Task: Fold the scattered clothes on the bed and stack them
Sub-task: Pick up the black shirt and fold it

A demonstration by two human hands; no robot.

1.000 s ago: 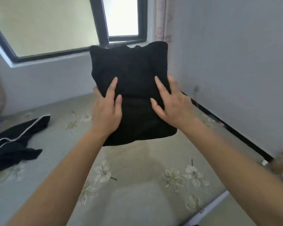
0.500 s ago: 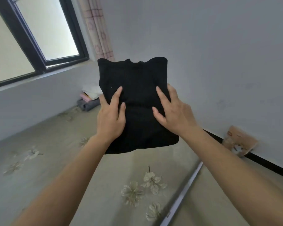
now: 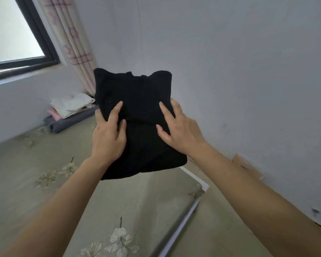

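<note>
Garment [image 3: 137,93], black and folded, hangs in the air to the right of the stack [image 3: 70,107] and nearer to us than it, with its long axis running away from us and the collar at the far end. Our left hand [image 3: 107,140], the one closer to the stack, and our right hand [image 3: 180,134] each grip one side edge, thumb and forefinger on top, both arms stretched forward. We judge it must travel left and down onto the stack.
</note>
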